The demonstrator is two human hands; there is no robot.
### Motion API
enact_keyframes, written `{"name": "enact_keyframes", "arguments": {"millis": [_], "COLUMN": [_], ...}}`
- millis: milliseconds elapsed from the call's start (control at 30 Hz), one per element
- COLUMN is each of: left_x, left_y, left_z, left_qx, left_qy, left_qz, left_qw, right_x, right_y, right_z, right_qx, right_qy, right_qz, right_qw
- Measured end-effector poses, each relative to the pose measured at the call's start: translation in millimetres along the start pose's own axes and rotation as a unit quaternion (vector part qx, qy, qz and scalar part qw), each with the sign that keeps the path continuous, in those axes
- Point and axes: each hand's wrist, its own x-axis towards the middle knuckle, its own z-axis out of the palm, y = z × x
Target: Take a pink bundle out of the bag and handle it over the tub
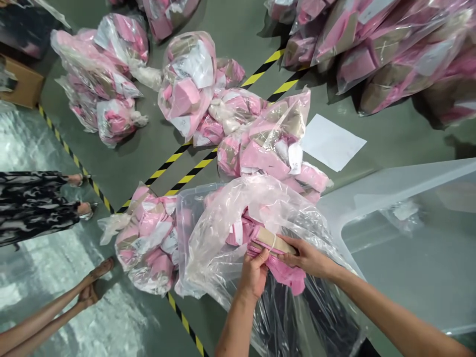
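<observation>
Both hands on one bundle [273, 243] of pink pieces with a tan card on top, tied by a thin band. Left hand [254, 272] clamps its near-left end, right hand [307, 257] pinches the right end. Long axis runs upper-left to lower-right across the view, lying roughly flat. It sits in the mouth of a clear plastic bag [223, 233] (bag rests in a translucent bin [184, 208]). More filled bags [148, 238] on the green floor [141, 158] around.
</observation>
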Motion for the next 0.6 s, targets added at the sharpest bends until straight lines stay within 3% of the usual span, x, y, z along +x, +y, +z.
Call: {"name": "enact_keyframes", "arguments": {"millis": [100, 200, 367, 533, 600], "left_x": [-8.8, -16.2, -20.0, -21.6, -17.2], "left_y": [3.2, 4.5, -3.3, -0.2, 2.3], "left_z": [1.3, 1.2, -5.8, -3.1, -2.1], "left_qx": [0.125, 0.265, 0.327, 0.366, 0.346], "left_qy": [-0.025, -0.028, -0.044, -0.009, 0.032], "left_qz": [0.063, 0.123, 0.2, 0.174, 0.136], "left_qw": [0.99, 0.956, 0.923, 0.914, 0.928], "right_x": [-3.2, -4.0, -5.0, -10.3, -9.6], "right_y": [11.2, 28.5, 48.7, 48.3, 43.6], "right_z": [-2.9, -1.6, 0.8, 5.4, 6.5], "right_qx": [0.006, -0.025, -0.076, -0.195, -0.172], "right_qy": [-0.005, 0.029, 0.055, 0.167, 0.153], "right_qz": [-0.028, -0.038, -0.021, -0.079, -0.053], "right_qw": [1.0, 0.999, 0.995, 0.963, 0.972]}}
